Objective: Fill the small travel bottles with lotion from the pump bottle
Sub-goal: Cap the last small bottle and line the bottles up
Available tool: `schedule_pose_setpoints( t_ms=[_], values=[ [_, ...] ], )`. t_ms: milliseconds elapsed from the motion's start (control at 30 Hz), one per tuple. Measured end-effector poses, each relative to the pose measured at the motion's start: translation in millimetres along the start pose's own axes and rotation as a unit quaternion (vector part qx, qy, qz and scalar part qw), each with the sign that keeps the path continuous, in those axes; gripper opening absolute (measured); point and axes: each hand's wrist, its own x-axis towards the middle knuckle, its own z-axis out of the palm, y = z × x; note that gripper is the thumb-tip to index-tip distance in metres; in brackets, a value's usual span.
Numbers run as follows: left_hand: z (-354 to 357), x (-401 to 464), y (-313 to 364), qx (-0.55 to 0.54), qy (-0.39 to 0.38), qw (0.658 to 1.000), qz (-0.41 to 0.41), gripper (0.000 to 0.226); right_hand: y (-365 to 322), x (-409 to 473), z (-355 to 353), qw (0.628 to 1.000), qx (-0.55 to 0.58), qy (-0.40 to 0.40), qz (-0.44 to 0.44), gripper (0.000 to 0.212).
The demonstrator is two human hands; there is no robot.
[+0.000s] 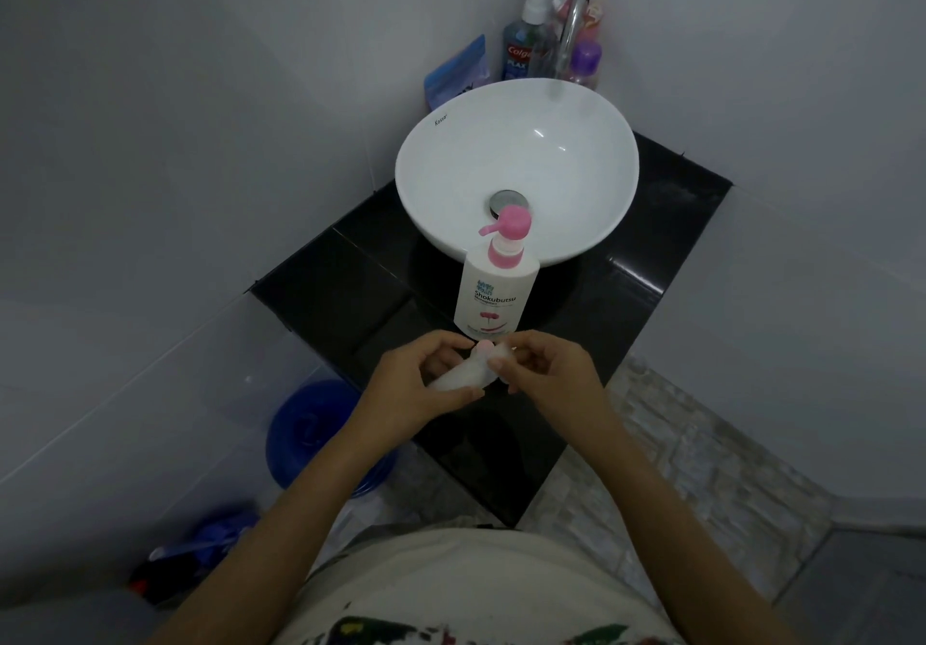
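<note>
Holding travel bottle (pixel 463 374) in left hand (pixel 416 389) grip | right hand (pixel 543 369) fingers pinching its top | pump bottle (pixel 496 288) untouched on surface (pixel 351 283) | filling likely not begun; fill level unclear

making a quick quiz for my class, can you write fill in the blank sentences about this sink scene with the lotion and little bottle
1. The pump bottle has a pump head coloured ____.
2. The small travel bottle is held in ____ hands, left hand and right hand.
3. The pump bottle stands on the black counter in front of the white ____.

Missing words: pink; both; sink
</note>
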Motion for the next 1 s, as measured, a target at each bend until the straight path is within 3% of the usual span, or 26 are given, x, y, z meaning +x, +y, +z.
schedule_pose_setpoints(
  t_ms=[100, 400, 633, 900, 1000],
  values=[
    [-2, 6, -8, 0.039, 0.000, 0.999, 0.004, 0.041, 2, 2, -1, 0.999, -0.035, 0.006, -0.007, 0.029],
    [2, 40, -48, 0.096, 0.049, 0.989, -0.105, 0.038, 7, 4, -24, 0.995, -0.044, 0.089, 0.025, 0.018],
    [14, 52, -64, 0.098, 0.036, 0.990, -0.096, 0.035, 13, 6, -31, 0.990, -0.060, 0.122, 0.025, 0.019],
    [1, 57, -68, 0.141, 0.003, 0.985, -0.098, 0.068, 23, 28, -34, 0.983, -0.113, 0.143, 0.008, 0.028],
    [-14, 63, -63, 0.125, 0.050, 0.987, -0.094, 0.065, 30, 46, -36, 0.984, -0.128, 0.126, 0.008, 0.036]
  ],
)
